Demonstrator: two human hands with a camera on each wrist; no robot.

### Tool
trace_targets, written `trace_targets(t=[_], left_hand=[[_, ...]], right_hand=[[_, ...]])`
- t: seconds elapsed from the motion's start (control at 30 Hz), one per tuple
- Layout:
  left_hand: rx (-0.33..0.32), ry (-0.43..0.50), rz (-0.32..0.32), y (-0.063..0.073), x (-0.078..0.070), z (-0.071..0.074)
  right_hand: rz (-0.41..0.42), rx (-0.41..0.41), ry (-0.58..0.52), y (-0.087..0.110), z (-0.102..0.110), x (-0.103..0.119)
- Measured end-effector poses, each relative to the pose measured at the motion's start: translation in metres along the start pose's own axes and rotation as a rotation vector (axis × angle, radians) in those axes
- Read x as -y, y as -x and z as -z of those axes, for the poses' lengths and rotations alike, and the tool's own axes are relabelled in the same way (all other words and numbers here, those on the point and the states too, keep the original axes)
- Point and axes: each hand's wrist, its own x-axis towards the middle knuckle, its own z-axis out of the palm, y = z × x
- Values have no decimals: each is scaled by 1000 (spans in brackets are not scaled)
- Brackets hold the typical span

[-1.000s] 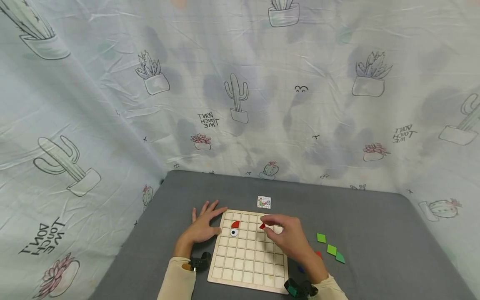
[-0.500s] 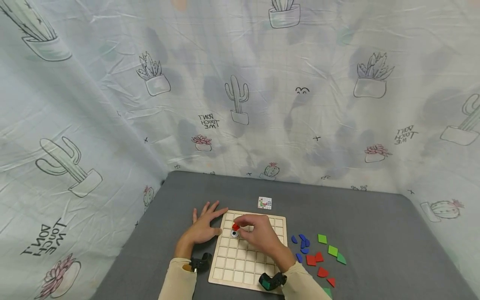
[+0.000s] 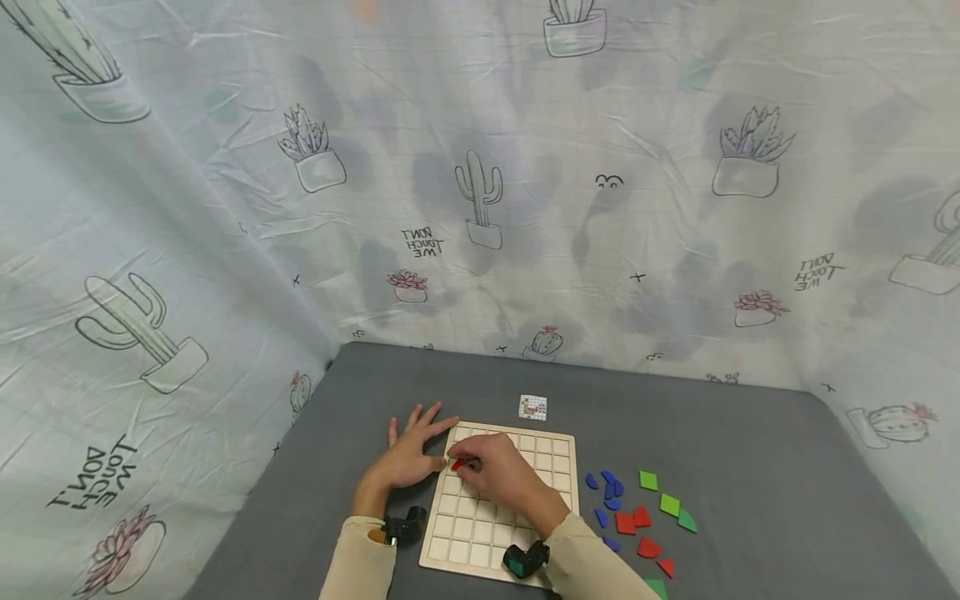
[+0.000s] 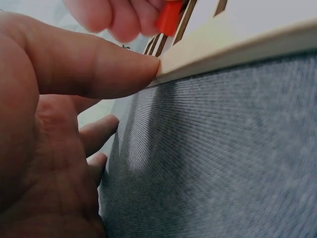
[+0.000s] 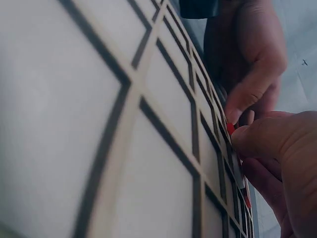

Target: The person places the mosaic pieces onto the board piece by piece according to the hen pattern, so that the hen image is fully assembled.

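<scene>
A wooden grid board lies on the grey table. My left hand rests at its left edge, fingers spread, with the thumb touching the rim in the left wrist view. My right hand reaches over the board and pinches a small red piece at the leftmost column, close to the left thumb. That red piece also shows between thumb and fingers in the right wrist view. Another red piece sits on the board beyond. The right hand mostly hides the round eye piece from the head view.
Right of the board lie several blue pieces, loose red pieces, light green squares and a green quarter-round piece. A small printed picture card lies behind the board. Patterned cloth hangs around the table.
My right hand has carried the red piece leftward across the board, from the upper right part to the left column. The left hand has stayed at the board's edge.
</scene>
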Motion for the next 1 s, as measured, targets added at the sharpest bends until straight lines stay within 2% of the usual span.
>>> trace_targets(t=[0.17, 0.33, 0.43, 0.6, 0.77, 0.87, 1.0], left_hand=[[-7, -5, -6, -1, -1, -1], [-8, -11, -5, 0, -2, -1], [-8, -5, -5, 0, -2, 0], [-11, -2, -6, 0, -2, -1], [-8, -3, -8, 0, -1, -1], [-5, -9, -9, 0, 0, -1], [-8, -20, -6, 0, 1, -1]], right_hand=[[15, 19, 88, -1, 1, 2], [49, 4, 107, -2, 2, 4], [60, 12, 97, -3, 0, 5], [33, 40, 90, -3, -1, 9], [32, 11, 97, 0, -2, 8], [19, -11, 75, 3, -1, 7], [-16, -23, -12, 10, 4, 8]])
